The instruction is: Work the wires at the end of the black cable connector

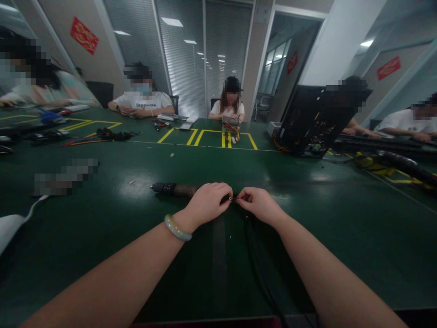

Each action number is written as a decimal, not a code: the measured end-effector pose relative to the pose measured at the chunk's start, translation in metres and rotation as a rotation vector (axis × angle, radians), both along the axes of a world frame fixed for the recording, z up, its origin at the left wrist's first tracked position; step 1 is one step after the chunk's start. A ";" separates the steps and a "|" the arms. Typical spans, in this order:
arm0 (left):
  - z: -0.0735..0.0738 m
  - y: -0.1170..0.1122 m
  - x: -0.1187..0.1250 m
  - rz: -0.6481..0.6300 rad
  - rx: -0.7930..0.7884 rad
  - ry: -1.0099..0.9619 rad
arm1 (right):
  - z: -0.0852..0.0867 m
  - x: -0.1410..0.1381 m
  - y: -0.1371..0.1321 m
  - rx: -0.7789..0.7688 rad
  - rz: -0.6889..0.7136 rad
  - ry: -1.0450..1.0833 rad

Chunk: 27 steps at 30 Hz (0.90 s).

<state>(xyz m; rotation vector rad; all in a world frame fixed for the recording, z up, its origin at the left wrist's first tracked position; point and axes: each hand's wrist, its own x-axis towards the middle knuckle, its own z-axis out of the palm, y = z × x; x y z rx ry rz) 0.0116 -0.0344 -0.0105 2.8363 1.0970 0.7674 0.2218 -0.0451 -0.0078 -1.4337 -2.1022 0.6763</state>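
Near the middle of the green table, my left hand, with a jade-like bangle on its wrist, is closed in a pinch. A tiny shiny metal piece shows at its fingertips, too small to name. Facing it closely, my right hand is also closed, thumb against fingers. A thin dark bit shows at its tips, but what it grips is unclear. Behind my left hand lies an electric screwdriver, its bit pointing left and its rear end hidden. A black cable runs from below my right hand toward the near edge.
A blurred-out flat object with a white cord lies at left. Small scraps dot the green table. Farther back are wire bundles, a black computer case and a thick black cable. Several people sit around.
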 end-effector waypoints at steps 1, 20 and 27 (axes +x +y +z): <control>0.000 0.000 0.000 0.000 -0.001 -0.001 | 0.000 0.000 0.000 -0.003 -0.002 0.000; -0.001 0.004 0.001 -0.022 -0.018 -0.019 | -0.003 0.002 0.002 -0.015 0.005 -0.011; 0.000 0.001 0.002 0.012 -0.017 -0.025 | -0.003 0.002 0.002 -0.033 0.002 0.015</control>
